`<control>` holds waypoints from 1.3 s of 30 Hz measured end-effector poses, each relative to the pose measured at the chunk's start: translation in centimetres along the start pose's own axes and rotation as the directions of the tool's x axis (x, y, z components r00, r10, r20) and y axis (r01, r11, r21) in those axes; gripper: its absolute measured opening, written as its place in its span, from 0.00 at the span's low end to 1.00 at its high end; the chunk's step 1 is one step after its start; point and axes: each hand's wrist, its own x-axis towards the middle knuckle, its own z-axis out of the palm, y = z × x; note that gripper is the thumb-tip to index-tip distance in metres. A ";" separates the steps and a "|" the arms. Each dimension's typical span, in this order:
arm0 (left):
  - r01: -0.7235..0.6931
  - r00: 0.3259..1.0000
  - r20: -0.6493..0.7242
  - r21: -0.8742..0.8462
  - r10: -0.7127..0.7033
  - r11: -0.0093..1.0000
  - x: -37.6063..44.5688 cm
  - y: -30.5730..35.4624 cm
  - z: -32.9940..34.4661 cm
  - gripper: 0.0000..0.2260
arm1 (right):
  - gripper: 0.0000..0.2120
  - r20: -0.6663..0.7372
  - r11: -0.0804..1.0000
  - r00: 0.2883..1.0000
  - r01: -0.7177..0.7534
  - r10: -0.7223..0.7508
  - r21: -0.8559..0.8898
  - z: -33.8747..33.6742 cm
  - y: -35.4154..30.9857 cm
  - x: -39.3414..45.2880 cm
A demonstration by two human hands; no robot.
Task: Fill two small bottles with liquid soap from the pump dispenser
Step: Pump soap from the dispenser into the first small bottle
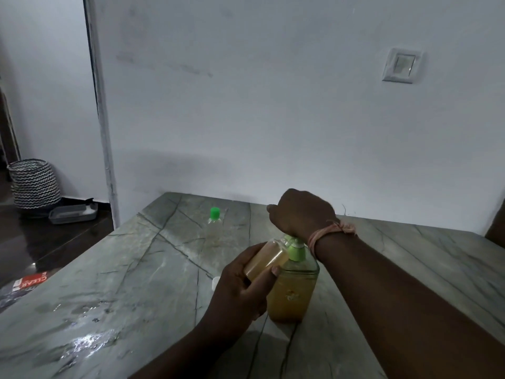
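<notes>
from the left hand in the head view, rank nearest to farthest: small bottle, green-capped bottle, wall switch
1. small bottle: gripped in the left hand itself, tilted at the pump.
2. green-capped bottle: farther back on the table, slightly left.
3. wall switch: high on the wall, right.

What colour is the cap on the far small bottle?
Bright green cap, seen clearly in the head view.

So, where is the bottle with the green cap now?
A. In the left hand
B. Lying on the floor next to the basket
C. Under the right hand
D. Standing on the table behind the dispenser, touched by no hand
D: the capped bottle stands alone on the table, farther back than the dispenser; the left hand holds a different, uncapped bottle.
</notes>
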 end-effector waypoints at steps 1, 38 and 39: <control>-0.003 1.000 0.001 -0.004 0.003 1.000 0.0 0.0 0.0 0.15 | 0.14 0.001 0.998 1.000 -0.023 0.023 0.056 0.3 0.1 -0.1; -0.026 1.000 -0.014 0.067 0.027 0.997 0.1 0.2 0.0 0.13 | 0.18 -0.001 0.992 0.999 -0.033 0.034 0.126 0.6 0.2 -0.1; -0.028 0.999 -0.017 0.068 0.029 0.997 0.1 0.2 -0.1 0.13 | 0.17 0.006 0.989 0.999 -0.041 0.040 0.145 0.9 0.3 -0.1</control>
